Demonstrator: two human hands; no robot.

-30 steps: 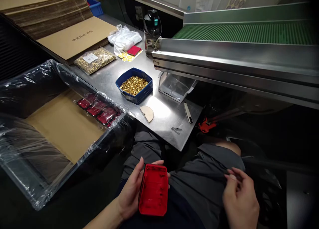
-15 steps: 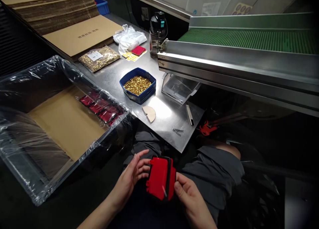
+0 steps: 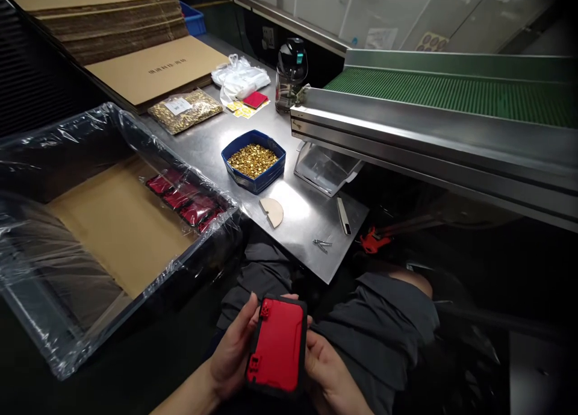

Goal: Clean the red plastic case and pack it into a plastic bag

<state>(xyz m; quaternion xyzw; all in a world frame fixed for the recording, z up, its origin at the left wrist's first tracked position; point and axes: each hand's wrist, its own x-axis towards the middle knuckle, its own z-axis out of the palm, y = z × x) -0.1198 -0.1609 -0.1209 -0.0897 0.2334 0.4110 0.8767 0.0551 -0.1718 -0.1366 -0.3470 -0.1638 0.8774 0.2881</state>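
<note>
A red plastic case with a black rim (image 3: pixel 279 344) is held up over my lap, its flat red face toward me and two small hinge-like parts along its left side. My left hand (image 3: pixel 232 349) wraps its left edge, some fingers hidden behind it. At the right edge, my right hand (image 3: pixel 327 364) grips it with the fingers curled round. Beyond on the metal table lie a pale half-round piece (image 3: pixel 272 212), a small pair of clippers (image 3: pixel 322 245) and a white-handled cutter (image 3: pixel 344 215).
A blue bin of small gold-coloured parts (image 3: pixel 256 183) stands on the metal table (image 3: pixel 311 264). At left is a plastic-lined crate (image 3: pixel 149 297) with several red cases (image 3: pixel 183 198) inside. A green conveyor (image 3: pixel 442 93) slants across the right. Cardboard sheets (image 3: pixel 158 68) are stacked behind.
My left hand has moved in from beside the case and now grips its left edge. The case has turned so its red face shows more squarely. The camera view has shifted slightly.
</note>
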